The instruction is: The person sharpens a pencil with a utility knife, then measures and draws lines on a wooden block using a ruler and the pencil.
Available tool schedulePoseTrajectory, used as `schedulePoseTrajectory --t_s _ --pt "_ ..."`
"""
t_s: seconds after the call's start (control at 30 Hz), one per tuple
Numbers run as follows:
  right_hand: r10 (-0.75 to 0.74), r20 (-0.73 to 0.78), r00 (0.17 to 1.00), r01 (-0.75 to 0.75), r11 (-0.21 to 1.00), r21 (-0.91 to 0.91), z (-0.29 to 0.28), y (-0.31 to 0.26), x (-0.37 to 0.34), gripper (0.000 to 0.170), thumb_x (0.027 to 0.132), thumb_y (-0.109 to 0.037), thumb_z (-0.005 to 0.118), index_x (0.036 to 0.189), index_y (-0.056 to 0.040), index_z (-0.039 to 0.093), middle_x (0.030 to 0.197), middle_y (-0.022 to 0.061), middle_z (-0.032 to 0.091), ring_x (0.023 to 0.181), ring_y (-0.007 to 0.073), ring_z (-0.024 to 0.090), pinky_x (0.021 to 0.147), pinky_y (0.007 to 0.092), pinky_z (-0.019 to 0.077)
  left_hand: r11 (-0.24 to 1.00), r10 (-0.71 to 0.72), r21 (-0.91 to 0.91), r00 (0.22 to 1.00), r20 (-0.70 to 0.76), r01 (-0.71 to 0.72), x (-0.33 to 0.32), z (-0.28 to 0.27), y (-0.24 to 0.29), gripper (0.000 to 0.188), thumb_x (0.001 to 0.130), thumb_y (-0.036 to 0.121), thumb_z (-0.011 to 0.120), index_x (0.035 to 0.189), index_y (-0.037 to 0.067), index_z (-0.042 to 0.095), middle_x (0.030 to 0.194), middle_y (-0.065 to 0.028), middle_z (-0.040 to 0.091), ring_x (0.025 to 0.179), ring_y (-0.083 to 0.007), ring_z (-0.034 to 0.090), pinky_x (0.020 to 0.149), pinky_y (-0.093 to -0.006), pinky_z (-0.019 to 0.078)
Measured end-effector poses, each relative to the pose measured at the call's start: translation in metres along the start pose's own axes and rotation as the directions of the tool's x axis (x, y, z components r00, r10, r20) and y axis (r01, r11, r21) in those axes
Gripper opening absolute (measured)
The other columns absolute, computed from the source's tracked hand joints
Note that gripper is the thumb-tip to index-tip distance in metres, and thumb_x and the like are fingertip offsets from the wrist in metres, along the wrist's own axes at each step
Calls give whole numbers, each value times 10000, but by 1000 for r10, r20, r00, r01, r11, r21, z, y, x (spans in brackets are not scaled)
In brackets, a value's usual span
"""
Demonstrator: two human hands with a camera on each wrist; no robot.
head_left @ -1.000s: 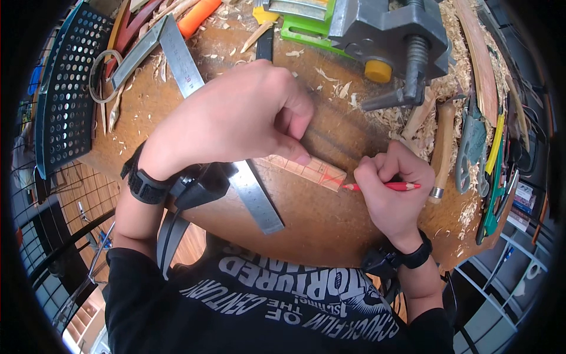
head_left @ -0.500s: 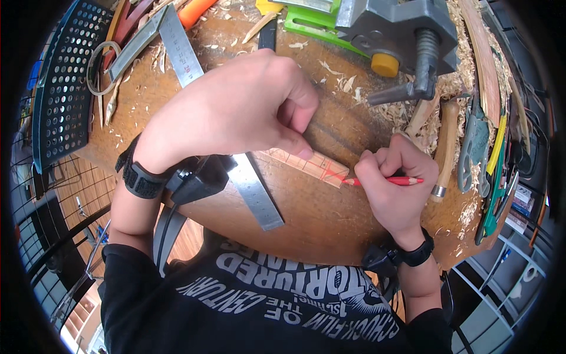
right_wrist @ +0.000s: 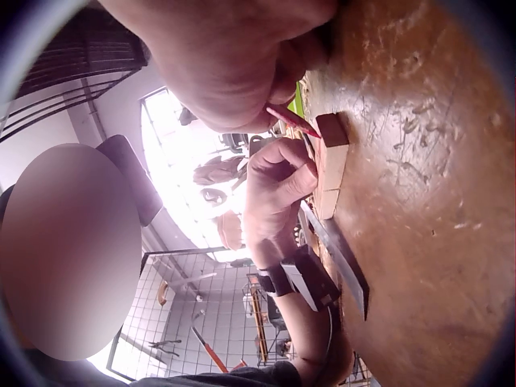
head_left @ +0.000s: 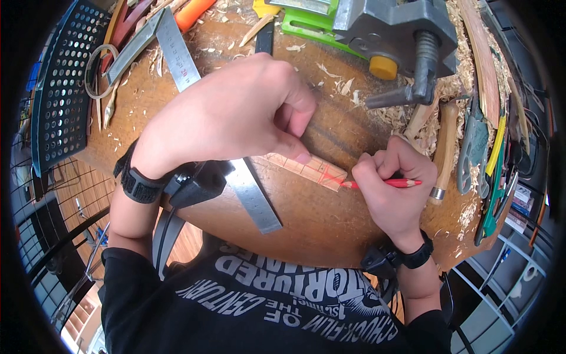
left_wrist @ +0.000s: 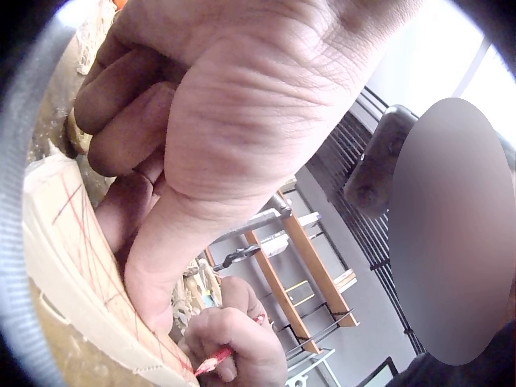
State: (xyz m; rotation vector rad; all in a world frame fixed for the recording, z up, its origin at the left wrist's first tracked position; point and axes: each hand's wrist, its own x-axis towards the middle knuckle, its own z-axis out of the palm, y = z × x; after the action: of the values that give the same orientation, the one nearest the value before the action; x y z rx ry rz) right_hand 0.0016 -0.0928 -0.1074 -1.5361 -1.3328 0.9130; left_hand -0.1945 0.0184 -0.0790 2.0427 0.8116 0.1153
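Observation:
A narrow wooden strip (head_left: 323, 172) lies on the workbench, its top crossed by red pencil lines. My left hand (head_left: 236, 115) grips it from above, thumb pressed on the strip and the other fingers curled at its far side. In my right hand (head_left: 396, 197) I pinch a red pencil (head_left: 405, 183), its tip right at the strip's right end. The left wrist view shows the strip (left_wrist: 85, 258) close up, with red lines along its face. Under my left forearm passes the steel blade of a square (head_left: 257, 203), part of it hidden.
A grey metal vise (head_left: 395, 35) stands at the back right, near a green tool (head_left: 318, 32). Wood shavings and a wooden-handled tool (head_left: 446, 141) lie to the right. At the left is a perforated basket (head_left: 65, 88), with a tape ring (head_left: 97, 74) beside it.
The pencil tip stays by the strip's right end with only slight hand movement. The left hand keeps its grip on the strip. The whole view has shifted a little.

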Motion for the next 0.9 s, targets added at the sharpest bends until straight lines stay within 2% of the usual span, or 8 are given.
schedulePoseTrajectory --t_s 0.13,0.27,0.47,0.53,0.9 --pt "-18 37 999 18 1000 -2 -2 1 -1 335 692 60 623 537 -39 343 495 -15 360 469 39 325 434 236 260 1000 20 -4 1000 5 -20 0 0 -2 263 659 86 830 633 -5 584 561 -54 527 521 -136 534 475 -271 381" --pt "-25 0 1000 25 1000 -6 -1 0 1 339 689 60 624 536 -42 340 490 -14 357 467 39 327 434 236 261 1000 16 -8 1000 -3 -16 0 1 -1 258 663 78 825 634 -5 582 567 -56 530 519 -142 535 477 -275 387" --pt "-24 30 999 25 999 -21 -2 2 0 341 683 64 626 532 -45 340 475 -16 344 452 39 318 423 234 253 1000 7 -14 1000 10 -7 0 -1 -2 254 672 84 823 639 -3 586 566 -62 539 519 -155 542 485 -281 403" --pt "-1 -8 1000 2 1000 28 0 1 0 341 682 66 627 531 -45 341 476 -17 347 452 37 316 421 234 252 999 32 -12 999 6 -32 0 -1 -2 257 675 91 824 639 -2 587 566 -66 542 518 -160 544 485 -283 405" --pt "-6 26 1000 7 1000 -18 -1 0 0 329 681 60 622 532 -40 346 478 -12 344 455 42 312 422 240 254 999 39 7 999 5 -39 0 -1 -3 251 674 88 822 639 2 589 562 -66 545 513 -160 542 483 -285 401"
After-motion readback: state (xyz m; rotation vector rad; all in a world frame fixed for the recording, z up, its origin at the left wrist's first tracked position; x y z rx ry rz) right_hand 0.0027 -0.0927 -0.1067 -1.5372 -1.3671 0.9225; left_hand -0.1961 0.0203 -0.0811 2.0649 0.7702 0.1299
